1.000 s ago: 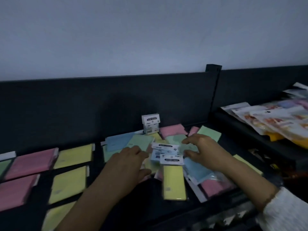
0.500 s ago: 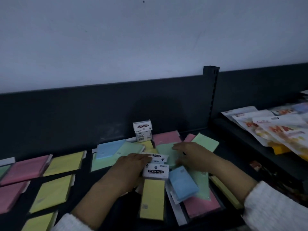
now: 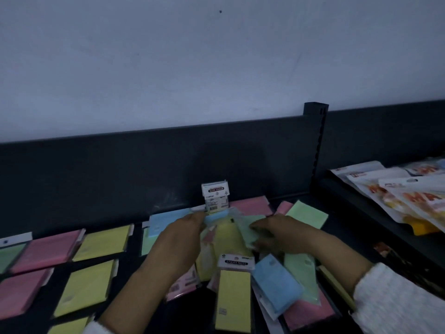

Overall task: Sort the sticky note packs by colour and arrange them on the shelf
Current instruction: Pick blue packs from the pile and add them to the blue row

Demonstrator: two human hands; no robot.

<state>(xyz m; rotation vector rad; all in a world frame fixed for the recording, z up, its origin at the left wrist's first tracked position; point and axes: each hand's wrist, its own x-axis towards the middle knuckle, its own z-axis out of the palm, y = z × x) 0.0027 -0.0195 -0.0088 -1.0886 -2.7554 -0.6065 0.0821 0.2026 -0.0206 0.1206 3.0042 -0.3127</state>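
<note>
sorting partly done, judged from the layout: at nine o'clock of the hands, pink packs point(image 3: 48, 249) and yellow packs point(image 3: 86, 285) lie in separate rows on the dark shelf point(image 3: 130, 259). at centre a mixed heap point(image 3: 272, 280) of yellow, blue, green and pink packs remains unsorted. the left hand point(image 3: 178, 242) pinches a blue pack point(image 3: 216, 216) at twelve o'clock; the right hand point(image 3: 277, 235) grips a green pack point(image 3: 248, 233). a small box point(image 3: 215, 197) stands behind; printed bags point(image 3: 397, 189) lie at three o'clock.
</note>
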